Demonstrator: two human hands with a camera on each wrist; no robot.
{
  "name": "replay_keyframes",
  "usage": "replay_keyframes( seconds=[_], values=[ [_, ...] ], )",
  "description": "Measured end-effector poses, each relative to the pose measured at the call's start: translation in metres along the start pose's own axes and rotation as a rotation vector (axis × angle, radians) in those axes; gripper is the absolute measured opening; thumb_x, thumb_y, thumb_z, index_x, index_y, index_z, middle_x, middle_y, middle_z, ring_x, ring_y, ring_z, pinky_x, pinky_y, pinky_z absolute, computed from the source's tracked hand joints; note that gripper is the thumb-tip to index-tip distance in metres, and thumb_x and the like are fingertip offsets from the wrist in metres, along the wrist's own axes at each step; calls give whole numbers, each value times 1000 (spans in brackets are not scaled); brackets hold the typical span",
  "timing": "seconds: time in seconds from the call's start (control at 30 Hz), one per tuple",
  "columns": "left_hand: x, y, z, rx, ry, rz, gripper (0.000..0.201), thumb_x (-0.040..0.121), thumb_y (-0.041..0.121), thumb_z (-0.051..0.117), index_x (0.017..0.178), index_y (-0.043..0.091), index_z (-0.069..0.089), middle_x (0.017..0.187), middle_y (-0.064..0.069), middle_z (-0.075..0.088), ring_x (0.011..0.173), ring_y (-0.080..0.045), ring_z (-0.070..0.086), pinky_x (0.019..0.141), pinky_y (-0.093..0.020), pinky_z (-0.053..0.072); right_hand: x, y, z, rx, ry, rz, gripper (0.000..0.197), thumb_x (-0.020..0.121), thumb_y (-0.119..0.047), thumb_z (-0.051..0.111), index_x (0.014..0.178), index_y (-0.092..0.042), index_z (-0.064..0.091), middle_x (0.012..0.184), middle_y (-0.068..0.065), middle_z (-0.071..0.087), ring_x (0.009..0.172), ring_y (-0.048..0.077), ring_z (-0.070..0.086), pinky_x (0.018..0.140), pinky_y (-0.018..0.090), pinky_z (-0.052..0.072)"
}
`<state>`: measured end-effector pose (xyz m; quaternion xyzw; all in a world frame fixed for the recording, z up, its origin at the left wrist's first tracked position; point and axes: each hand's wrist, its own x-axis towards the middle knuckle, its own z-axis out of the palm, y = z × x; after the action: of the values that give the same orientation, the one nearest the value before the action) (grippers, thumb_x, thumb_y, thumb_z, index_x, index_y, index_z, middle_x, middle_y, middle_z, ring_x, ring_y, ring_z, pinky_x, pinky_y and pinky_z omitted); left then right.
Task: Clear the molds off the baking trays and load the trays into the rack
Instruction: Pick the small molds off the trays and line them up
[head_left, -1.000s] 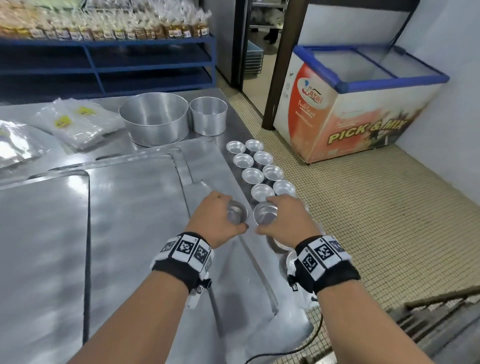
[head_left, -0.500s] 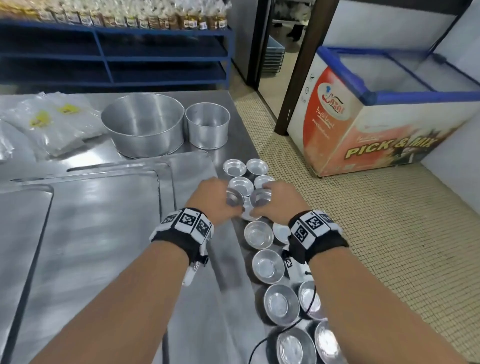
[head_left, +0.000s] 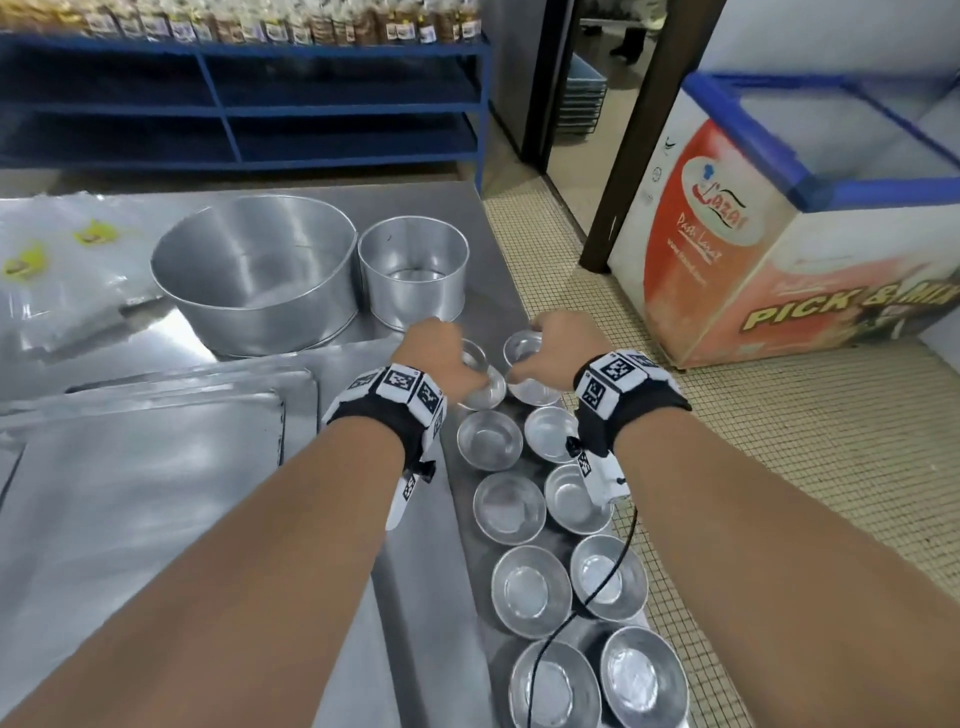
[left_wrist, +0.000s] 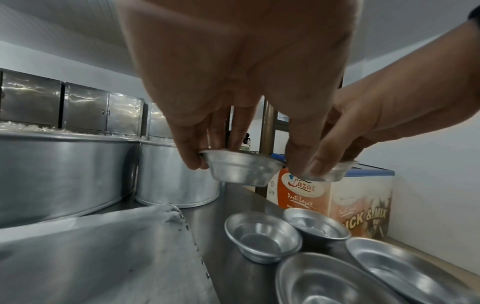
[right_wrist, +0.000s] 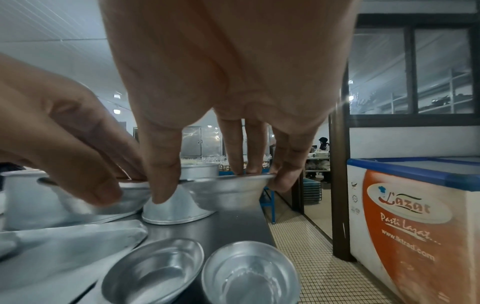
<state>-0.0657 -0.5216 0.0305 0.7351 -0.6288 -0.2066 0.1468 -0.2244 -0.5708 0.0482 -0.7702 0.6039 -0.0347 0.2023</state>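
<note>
Where printed, freezer (head_left: 779, 244): "PICK & MIX"

Steel table (head_left: 457, 597) carries everything. Two rows of small round molds (head_left: 508, 508) run along right edge, open side up. Flat baking trays (head_left: 156, 467) overlap across left and middle. Large round pan (head_left: 254, 275) stands at far end, smaller round pan (head_left: 413, 270) just beside it on right. Clear plastic bags (head_left: 57, 265) with yellow labels lie at far left.

shiny metal molds (head_left: 489, 439) on a smooth brushed steel table (head_left: 498, 291).
</note>
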Motion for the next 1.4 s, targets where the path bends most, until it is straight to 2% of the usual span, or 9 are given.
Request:
replay_keyframes(
  seconds=[0.07, 0.2, 0.37, 0.53, 0.67, 0.8, 1.03, 1.2, 1.4],
  values=[
    [21, -4, 8, 25, 4, -5, 31, 72, 32, 74, 86, 5, 66, 89, -10, 67, 87, -26, 65, 71, -33, 55, 25, 0, 7, -19, -7, 10, 56, 65, -40, 84, 109, -9, 65, 103, 7, 66, 98, 27, 63, 83, 37, 56],
    [54, -10, 26, 57, 27, -10, 38, 76, 39, 74, 90, 4, 66, 88, -9, 64, 83, -25, 63, 70, -32, 53, 67, 2, 23, -36, -17, 14, 33, 68, -34, 76, 90, -11, 68, 87, 7, 68, 85, 28, 65, 73, 34, 58],
    [85, -20, 43, 50, 71, -15, 28, 75, 34, 71, 76, 7, 65, 76, -8, 62, 73, -26, 62, 58, -30, 48, 99, 8, 41, -26, -13, -9, 34, 80, -31, 70, 103, -6, 68, 96, 10, 70, 94, 31, 67, 83, 38, 57],
    [102, -25, 59, 50, 125, -10, 35, 70, 39, 77, 81, 9, 64, 86, -8, 56, 79, -25, 58, 56, -25, 37, 115, 16, 55, -44, 7, -25, 46, 81, -28, 71, 119, -4, 64, 114, 14, 68, 108, 34, 63, 91, 41, 55],
    [111, -30, 71, 57, 121, -15, 48, 70, 43, 76, 101, 8, 65, 102, -12, 58, 95, -31, 58, 75, -33, 47, 119, 20, 61, -59, 18, -34, 51, 81, -24, 71, 126, -5, 58, 120, 14, 66, 112, 34, 61, 94, 41, 53],
    [112, -33, 76, 26, 110, -20, 63, 71, 38, 78, 123, 9, 57, 118, -13, 55, 112, -33, 53, 95, -39, 48, 118, 23, 61, -40, 19, -23, 63, 77, -22, 78, 134, -10, 52, 124, 12, 63, 115, 31, 59, 96, 41, 51],
    [89, -38, 61, 2, 133, -21, 49, 84, 21, 64, 130, 7, 55, 126, -15, 55, 118, -31, 53, 99, -35, 43, 96, 19, 43, 5, 19, -1, 80, 67, -30, 89, 134, -9, 52, 129, 10, 59, 117, 27, 58, 95, 36, 50],
    [51, -38, 27, 50, 86, -28, 29, 83, 24, 65, 110, 13, 63, 112, -11, 66, 105, -32, 61, 90, -38, 52, 52, 1, 21, -12, 5, -7, 71, 70, -27, 87, 132, -11, 55, 126, 8, 60, 114, 27, 59, 92, 38, 52],
    [-31, -35, -21, 97, 36, -9, 32, 86, 26, 61, 113, 10, 67, 111, -8, 69, 105, -29, 63, 91, -38, 53, -35, -44, -8, -19, 2, -16, 41, 75, -26, 82, 108, -4, 69, 104, 12, 70, 94, 29, 68, 85, 41, 57]
  ],
)
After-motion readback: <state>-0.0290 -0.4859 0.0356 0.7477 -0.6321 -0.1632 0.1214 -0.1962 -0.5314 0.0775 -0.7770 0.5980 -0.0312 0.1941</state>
